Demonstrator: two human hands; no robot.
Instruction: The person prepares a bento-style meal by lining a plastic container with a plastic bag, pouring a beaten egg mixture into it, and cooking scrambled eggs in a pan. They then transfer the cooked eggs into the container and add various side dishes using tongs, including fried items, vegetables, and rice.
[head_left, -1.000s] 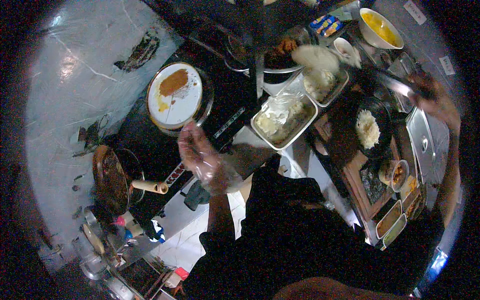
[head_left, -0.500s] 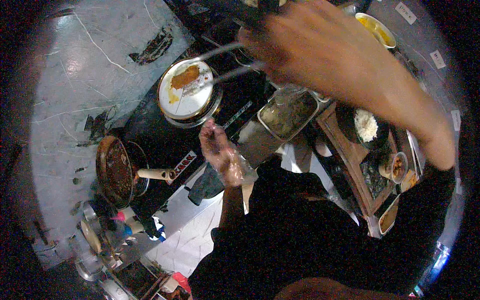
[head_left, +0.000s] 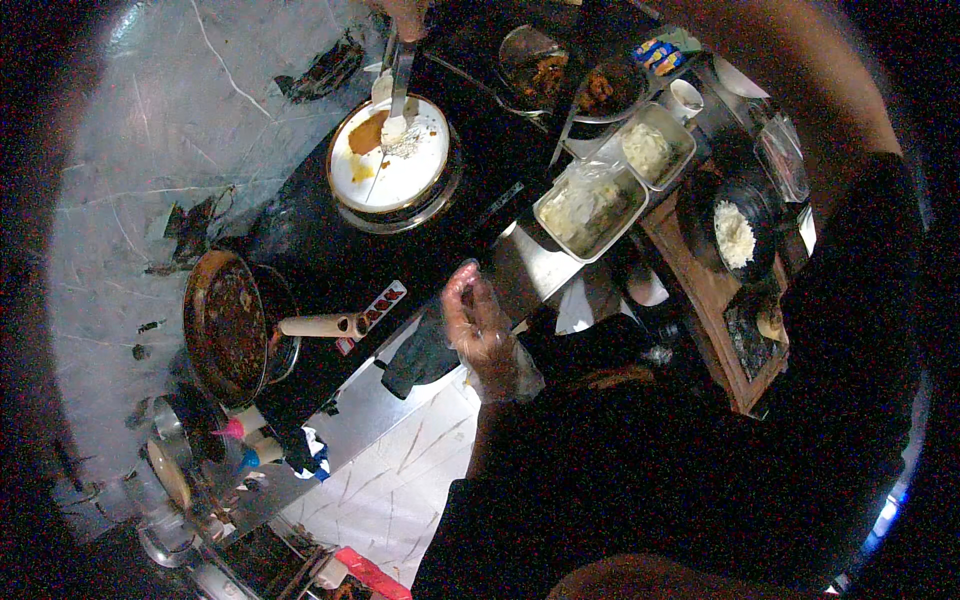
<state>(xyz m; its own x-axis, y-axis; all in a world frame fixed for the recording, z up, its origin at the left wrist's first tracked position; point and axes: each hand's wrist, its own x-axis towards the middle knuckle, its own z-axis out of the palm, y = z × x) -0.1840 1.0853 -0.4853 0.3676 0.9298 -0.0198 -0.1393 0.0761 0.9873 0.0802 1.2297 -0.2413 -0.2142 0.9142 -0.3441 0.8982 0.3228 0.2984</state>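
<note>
At the top edge, my right hand (head_left: 402, 14) is closed on metal tongs (head_left: 401, 82), pointing down at a round white plate (head_left: 415, 175). A small whitish lump of food (head_left: 394, 132) is at the tongs' tips, with pale shreds (head_left: 407, 147) on the plate beside it. Orange-brown sauce (head_left: 367, 135) and a yellow smear lie on the plate's left half. My left hand (head_left: 476, 325), in a clear plastic glove, hovers near the counter's front edge. Its fingers are curled in, and nothing shows in them.
A brown-crusted pan (head_left: 228, 335) with a wooden handle (head_left: 318, 326) stands at left. Two metal trays of pale food (head_left: 592, 212) sit right of the plate. Behind them are dark bowls of browned food (head_left: 597, 92). A black bowl holds white rice (head_left: 735, 235) at right.
My right hand has moved left and away, bringing the tongs over the plate. The whitish lump and shreds now show there. My left hand has shifted slightly right and nearer.
</note>
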